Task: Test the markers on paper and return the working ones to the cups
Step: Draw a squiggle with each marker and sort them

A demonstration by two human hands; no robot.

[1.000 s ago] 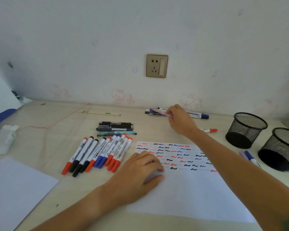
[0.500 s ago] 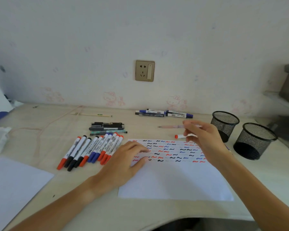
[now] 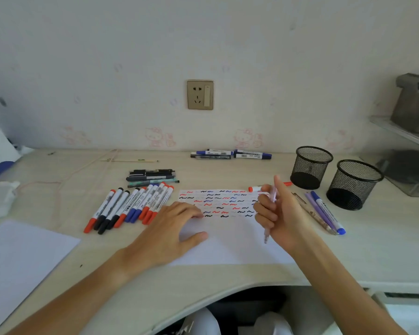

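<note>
Nearest the camera, the left hand (image 3: 172,232) lay flat on the white sheet of paper (image 3: 230,247) with its fingers spread and relaxed, pressing the sheet onto the pale wooden desk (image 3: 385,257). To its right, the right hand (image 3: 279,218) was raised over the paper, its fingers curled round a slim pale-pink pen (image 3: 269,215) that pointed tip-down toward the sheet. The upper part of the paper carried rows of short red, blue and black squiggles (image 3: 218,203). Off to the left lay a second white sheet (image 3: 22,257), and beside the left hand a slanted row of white-barrelled markers with red, black and blue caps (image 3: 131,206) rested side by side on the desk. Right of the paper, three purple and blue pens (image 3: 324,212) lay close together. Beyond the right hand a red-capped marker (image 3: 254,189) lay at the paper's far edge. Farther back sat a small stack of dark pens (image 3: 153,177), and to the right two black wire-mesh cups (image 3: 311,166) stood upright near each other. By the wall lay a cluster of blue-capped markers (image 3: 230,154), under a beige wall socket (image 3: 200,94).
</note>
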